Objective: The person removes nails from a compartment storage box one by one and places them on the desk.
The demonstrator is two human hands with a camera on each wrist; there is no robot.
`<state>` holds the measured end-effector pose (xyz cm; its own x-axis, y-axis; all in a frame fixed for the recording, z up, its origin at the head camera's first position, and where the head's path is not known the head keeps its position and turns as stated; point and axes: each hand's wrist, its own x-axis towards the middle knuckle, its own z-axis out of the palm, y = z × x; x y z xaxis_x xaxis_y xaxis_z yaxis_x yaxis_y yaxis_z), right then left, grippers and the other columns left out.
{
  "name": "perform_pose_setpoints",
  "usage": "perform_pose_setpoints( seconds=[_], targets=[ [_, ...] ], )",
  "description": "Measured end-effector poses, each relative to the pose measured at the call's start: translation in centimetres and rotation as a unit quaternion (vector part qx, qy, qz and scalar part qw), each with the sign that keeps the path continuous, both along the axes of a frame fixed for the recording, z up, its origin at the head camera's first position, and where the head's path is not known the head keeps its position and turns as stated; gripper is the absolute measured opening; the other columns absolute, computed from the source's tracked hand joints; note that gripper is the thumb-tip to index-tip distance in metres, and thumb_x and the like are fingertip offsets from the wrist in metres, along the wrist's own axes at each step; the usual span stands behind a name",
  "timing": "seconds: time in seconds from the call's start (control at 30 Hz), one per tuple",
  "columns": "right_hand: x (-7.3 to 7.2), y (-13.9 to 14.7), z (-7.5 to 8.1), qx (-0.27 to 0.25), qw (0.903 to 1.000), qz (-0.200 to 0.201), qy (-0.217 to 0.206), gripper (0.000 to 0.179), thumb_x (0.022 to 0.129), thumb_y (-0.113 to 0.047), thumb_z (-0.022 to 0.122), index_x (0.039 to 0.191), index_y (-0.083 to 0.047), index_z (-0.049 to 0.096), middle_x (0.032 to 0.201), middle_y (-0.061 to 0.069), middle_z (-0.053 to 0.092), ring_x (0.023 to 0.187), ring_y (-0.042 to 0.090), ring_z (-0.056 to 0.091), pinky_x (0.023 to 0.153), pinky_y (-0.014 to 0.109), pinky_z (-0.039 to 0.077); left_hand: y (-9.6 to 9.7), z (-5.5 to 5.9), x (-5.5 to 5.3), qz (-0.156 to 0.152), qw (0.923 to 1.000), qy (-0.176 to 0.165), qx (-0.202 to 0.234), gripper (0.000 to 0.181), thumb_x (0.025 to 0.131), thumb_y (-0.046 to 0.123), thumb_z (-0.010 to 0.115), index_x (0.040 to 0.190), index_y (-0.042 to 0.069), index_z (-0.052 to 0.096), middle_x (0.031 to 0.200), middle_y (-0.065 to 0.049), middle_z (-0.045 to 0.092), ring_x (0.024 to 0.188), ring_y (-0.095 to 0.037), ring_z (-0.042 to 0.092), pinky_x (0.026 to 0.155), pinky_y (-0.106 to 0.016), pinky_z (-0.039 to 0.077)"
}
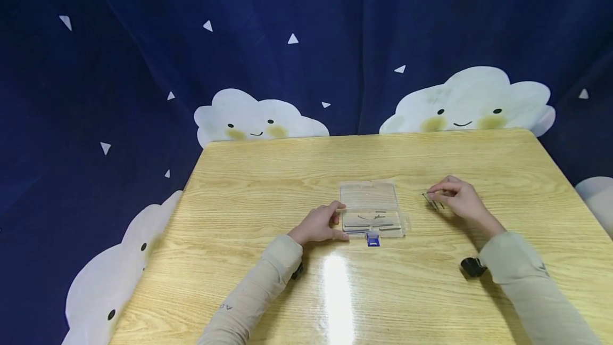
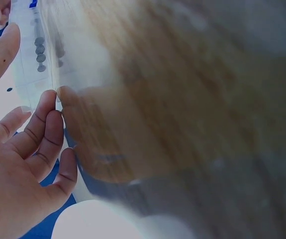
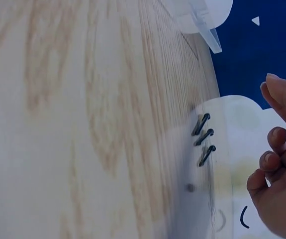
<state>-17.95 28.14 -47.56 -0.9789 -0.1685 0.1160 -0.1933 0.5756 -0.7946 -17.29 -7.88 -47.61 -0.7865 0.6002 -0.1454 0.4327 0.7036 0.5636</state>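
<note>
A clear plastic box lies with its lid folded back, and thin grey nails sit in its compartments. Round nail heads show through its side in the left wrist view. My left hand rests at the box's left end, fingertips touching its edge, thumb near the front corner. To the right of the box, my right hand hovers at a few loose nails. In the right wrist view three dark nails stand apart from my fingers, and nothing shows between finger and thumb.
The box and loose nails lie on a pale wooden table. A small blue label sits at the box's front. Behind the table hangs a dark blue curtain with clouds. A black wrist device sits at my right sleeve.
</note>
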Motion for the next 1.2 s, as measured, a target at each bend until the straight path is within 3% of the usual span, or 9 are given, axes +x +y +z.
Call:
perform_pose_setpoints(
  seconds=[0.37, 0.97, 1.2],
  targets=[
    [0.5, -1.5, 0.0, -0.031, 0.9972, 0.034, 0.059, 0.011, 0.081, -0.007, 0.069, 0.088, 0.001, 0.07, 0.067, 0.003, 0.045, 0.056, 0.015, 0.033, 0.051, 0.027, 0.03, -0.1, -0.2, -0.1, -0.002, 1.0, 0.002, 0.003, 0.071, 0.074, 0.039, 0.074, 0.13, 0.008, 0.043, 0.083, 0.003, 0.053, 0.067, -0.008, 0.043, 0.065, -0.023, 0.036],
    [1.1, -4.0, -1.2, -0.045, 0.992, 0.079, 0.088, 0.009, 0.075, -0.002, 0.072, 0.084, -0.001, 0.071, 0.072, 0.0, 0.05, 0.059, 0.009, 0.038, 0.053, 0.025, 0.032, 0.0, 0.0, -0.1, -0.005, 1.0, 0.003, 0.0, 0.07, 0.074, 0.039, 0.074, 0.13, 0.008, 0.043, 0.084, 0.002, 0.054, 0.066, -0.008, 0.043, 0.064, -0.022, 0.035],
    [2.1, -5.7, -0.1, -0.044, 0.9881, 0.101, 0.107, 0.01, 0.072, 0.006, 0.072, 0.081, 0.002, 0.071, 0.071, 0.007, 0.049, 0.062, 0.017, 0.039, 0.057, 0.028, 0.033, 0.0, -0.2, -0.1, -0.005, 0.9999, 0.007, -0.007, 0.071, 0.074, 0.039, 0.074, 0.129, 0.009, 0.043, 0.084, 0.002, 0.054, 0.067, -0.008, 0.043, 0.064, -0.022, 0.036]
  ],
)
